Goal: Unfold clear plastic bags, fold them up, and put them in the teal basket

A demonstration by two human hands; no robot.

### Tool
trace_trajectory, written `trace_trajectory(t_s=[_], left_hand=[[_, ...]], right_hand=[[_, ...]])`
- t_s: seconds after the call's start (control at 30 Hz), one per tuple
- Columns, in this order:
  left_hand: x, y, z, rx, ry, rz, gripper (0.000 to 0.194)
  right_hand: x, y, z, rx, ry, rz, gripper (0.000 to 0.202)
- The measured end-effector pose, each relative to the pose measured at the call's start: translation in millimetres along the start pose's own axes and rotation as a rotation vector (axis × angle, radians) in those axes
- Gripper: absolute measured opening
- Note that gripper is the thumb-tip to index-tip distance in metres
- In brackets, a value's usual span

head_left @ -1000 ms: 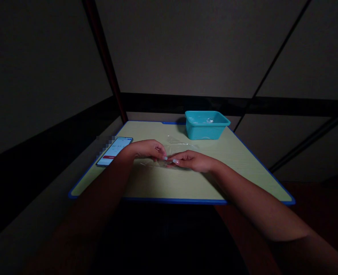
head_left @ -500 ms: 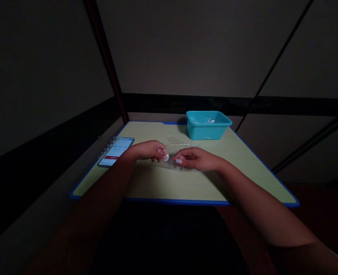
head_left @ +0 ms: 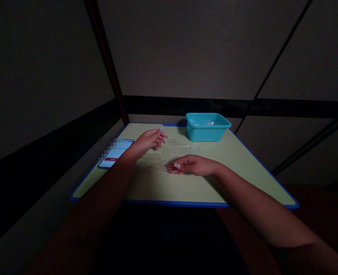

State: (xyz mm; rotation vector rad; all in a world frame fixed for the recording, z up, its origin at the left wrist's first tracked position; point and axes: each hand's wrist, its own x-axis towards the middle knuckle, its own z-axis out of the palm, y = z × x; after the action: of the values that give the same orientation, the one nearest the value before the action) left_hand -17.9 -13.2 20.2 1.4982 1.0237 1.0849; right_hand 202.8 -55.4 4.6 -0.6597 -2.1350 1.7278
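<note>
A clear plastic bag (head_left: 163,154) lies spread on the pale green table (head_left: 243,168). My left hand (head_left: 148,140) is raised over the far left part of the table, fingers pinched on the bag's far edge, lifting it. My right hand (head_left: 190,165) rests low on the table, fingertips pressing the bag's near edge. A second bit of clear plastic (head_left: 177,142) lies just beyond, towards the tub. The room is dim and the plastic is hard to make out.
A teal plastic tub (head_left: 207,126) stands at the table's far edge, something clear inside it. A lit phone (head_left: 114,154) lies at the left edge. The table has a blue rim (head_left: 174,203). Dark walls and beams surround it.
My left hand has lifted away from the right one, up and back towards the far left, drawing the plastic with it. My right hand stays low on the table.
</note>
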Motion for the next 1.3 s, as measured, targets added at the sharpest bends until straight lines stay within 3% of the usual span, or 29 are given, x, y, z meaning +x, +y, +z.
trace_trajectory(t_s=[0.13,0.27,0.37,0.47,0.53,0.63,0.73,0.8,0.9,1.1,1.3], left_hand=[[-2.3,4.3,0.6,-0.103,0.025,-0.005,0.042],[0.4,0.7,-0.5,-0.005,0.080,0.006,0.050],[2.5,-8.5,1.3,0.384,0.115,0.113,0.045],[1.0,-18.2,5.3,0.864,0.032,0.355,0.033],[-1.7,-22.4,6.6,1.042,-0.063,0.386,0.043],[-5.7,-25.2,3.8,1.202,-0.151,0.215,0.083],[-7.4,-26.0,-1.4,1.265,-0.197,-0.003,0.107],[-7.2,-26.2,-2.7,1.254,-0.238,-0.070,0.111],[-5.8,-26.3,0.3,1.184,-0.292,-0.052,0.110],[-1.2,-28.8,4.1,1.063,-0.190,0.037,0.080],[-6.9,-21.8,1.6,1.182,-0.174,-0.207,0.108]], right_hand=[[4.2,3.6,-1.2,0.128,0.085,0.003,0.057],[6.3,6.1,-2.2,0.133,0.040,0.062,0.057],[6.9,6.2,-8.7,0.126,0.111,-0.005,0.059],[6.1,5.4,-22.8,-0.060,0.357,-0.149,0.054],[4.9,6.8,-34.1,-0.354,0.541,-0.165,0.045],[3.8,13.7,-49.2,-0.782,0.726,-0.032,0.030],[5.3,24.0,-59.5,-0.966,0.791,0.102,0.020],[7.2,29.9,-63.4,-1.006,0.805,0.165,0.017],[10.0,34.9,-65.4,-0.981,0.798,0.252,0.018],[10.6,32.5,-61.8,-0.984,0.781,0.426,0.033],[3.8,19.7,-60.0,-0.997,0.682,0.577,0.034]])
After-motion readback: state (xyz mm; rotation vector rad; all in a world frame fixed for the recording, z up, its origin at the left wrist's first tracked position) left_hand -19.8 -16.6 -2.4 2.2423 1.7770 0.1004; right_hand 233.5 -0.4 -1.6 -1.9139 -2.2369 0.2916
